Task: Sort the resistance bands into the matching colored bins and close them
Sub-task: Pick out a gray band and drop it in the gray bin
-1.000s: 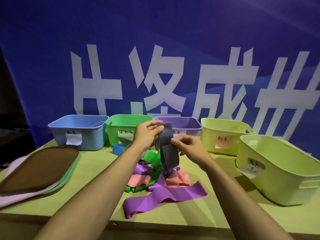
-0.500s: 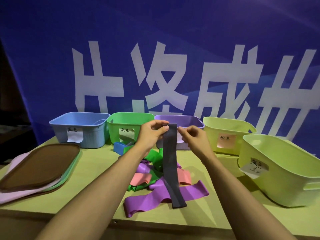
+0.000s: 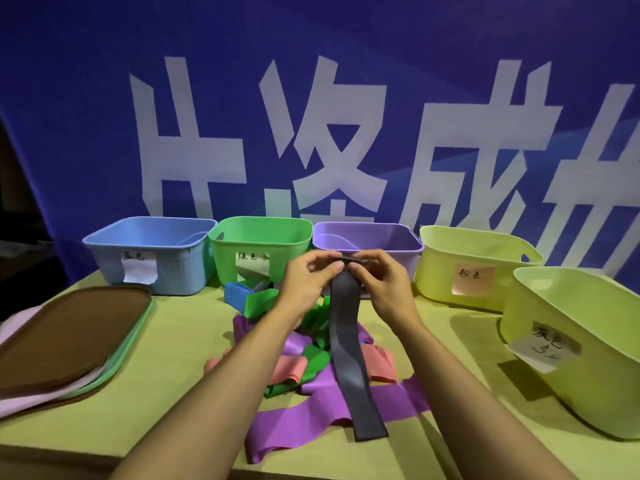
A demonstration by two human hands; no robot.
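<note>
Grey band [image 3: 346, 341] hangs from both hands, left hand [image 3: 306, 282] and right hand [image 3: 382, 284] each pinching its top edge, apparently to straighten it. Its tail rests on the band pile [image 3: 311, 372] mid-counter; the grey-labelled bin [image 3: 571, 327] waits at three o'clock.

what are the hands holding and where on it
Both hands, left and right, pinch the grey band at its top end; the rest hangs down.

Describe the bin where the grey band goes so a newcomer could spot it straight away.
Five open bins stand in a row before the blue banner. Follow it to the right end: the yellow-green bin nearest the table's front edge. Its white label reads 灰色, while its yellow-green neighbour carries a pink label.
</note>
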